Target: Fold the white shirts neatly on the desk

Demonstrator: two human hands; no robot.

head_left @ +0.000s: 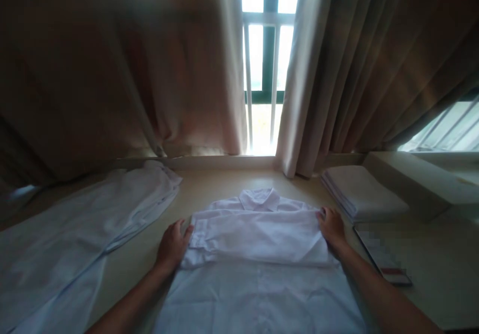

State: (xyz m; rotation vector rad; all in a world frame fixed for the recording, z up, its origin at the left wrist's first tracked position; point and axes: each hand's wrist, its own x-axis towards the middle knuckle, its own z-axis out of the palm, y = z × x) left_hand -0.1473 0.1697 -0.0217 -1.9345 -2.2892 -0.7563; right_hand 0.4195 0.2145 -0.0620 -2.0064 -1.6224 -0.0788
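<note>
A white collared shirt [262, 294] lies spread on the pale surface in front of me, its collar pointing away toward the window. A sleeve [258, 237] is folded flat across its upper part, with the cuff end at the left. My left hand [174, 249] holds the shirt's left edge beside the cuff, thumb on the cloth. At the opposite edge, my right hand [332, 228] grips the folded cloth near the shoulder, fingertips at its upper corner. The undersides of both grips are hidden.
A heap of white garments [93, 224] spreads along the left. On the right are a folded white stack [364, 192], a flat dark-edged object [383, 256] with a blurred face, and a raised box-like ledge [419, 174]. Curtains [310, 75] hang beside the barred window [262, 60] behind.
</note>
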